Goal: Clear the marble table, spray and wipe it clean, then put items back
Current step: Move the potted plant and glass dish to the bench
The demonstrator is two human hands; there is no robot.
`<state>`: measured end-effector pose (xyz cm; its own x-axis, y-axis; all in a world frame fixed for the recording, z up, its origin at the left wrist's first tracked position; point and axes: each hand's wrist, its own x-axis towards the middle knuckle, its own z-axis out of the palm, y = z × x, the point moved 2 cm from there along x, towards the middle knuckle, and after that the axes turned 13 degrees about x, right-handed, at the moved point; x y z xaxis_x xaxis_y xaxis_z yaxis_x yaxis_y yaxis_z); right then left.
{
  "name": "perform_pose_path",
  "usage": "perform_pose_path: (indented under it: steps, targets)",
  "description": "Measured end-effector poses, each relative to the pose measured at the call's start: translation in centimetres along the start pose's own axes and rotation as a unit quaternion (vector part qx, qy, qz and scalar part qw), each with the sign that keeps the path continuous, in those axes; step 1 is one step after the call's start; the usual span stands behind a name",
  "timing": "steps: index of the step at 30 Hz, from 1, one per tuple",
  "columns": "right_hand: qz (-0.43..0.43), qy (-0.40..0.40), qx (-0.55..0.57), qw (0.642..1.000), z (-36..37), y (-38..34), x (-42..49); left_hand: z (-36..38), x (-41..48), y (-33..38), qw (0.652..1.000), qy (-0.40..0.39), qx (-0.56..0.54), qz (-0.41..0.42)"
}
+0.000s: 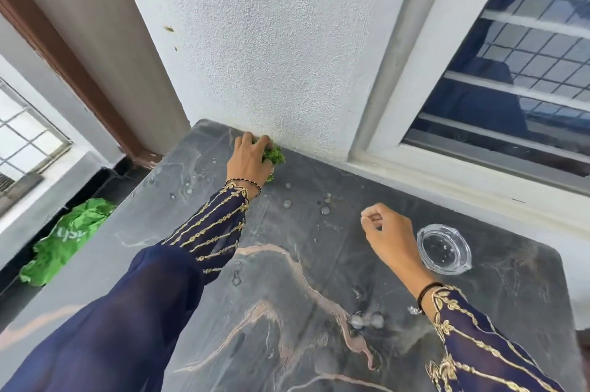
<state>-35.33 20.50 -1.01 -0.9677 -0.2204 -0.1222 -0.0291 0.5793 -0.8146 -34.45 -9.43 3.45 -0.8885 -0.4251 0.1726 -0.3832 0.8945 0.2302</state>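
Observation:
The dark marble table (287, 311) with pink veins carries water drops and wet patches. At its far edge, against the wall, my left hand (250, 158) is closed over a small green leafy plant (275, 156); whatever it stands in is hidden under my hand. My right hand (388, 233) hovers over the right half of the table with its fingers loosely curled and nothing in them. A clear glass ashtray (444, 248) sits just right of that hand.
A white textured wall (271, 40) backs the table. A window with a grille (517, 72) and its white sill is at the right. A crumpled green plastic bag (64, 238) lies on the floor to the left, below a brown door frame (70, 72).

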Motion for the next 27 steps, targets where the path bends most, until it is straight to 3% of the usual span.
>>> perform_pose_path:
  steps: [7,14,20,27]
  targets:
    - [0.062,0.150,-0.049,0.986,-4.8,3.9,-2.4,-0.3,-2.5,5.0,0.994,-0.005,-0.089,0.064]
    - [0.162,0.252,-0.121,0.946,-9.0,7.4,-4.8,-0.2,-5.4,11.1,0.977,-0.038,-0.169,0.127]
    - [0.259,0.230,-0.001,0.938,-9.5,9.8,-5.5,0.3,-7.6,14.0,0.968,-0.064,-0.187,0.155]
    - [0.258,0.212,0.084,0.939,-10.1,10.7,-6.1,0.8,-10.4,16.3,0.962,-0.084,-0.193,0.173]
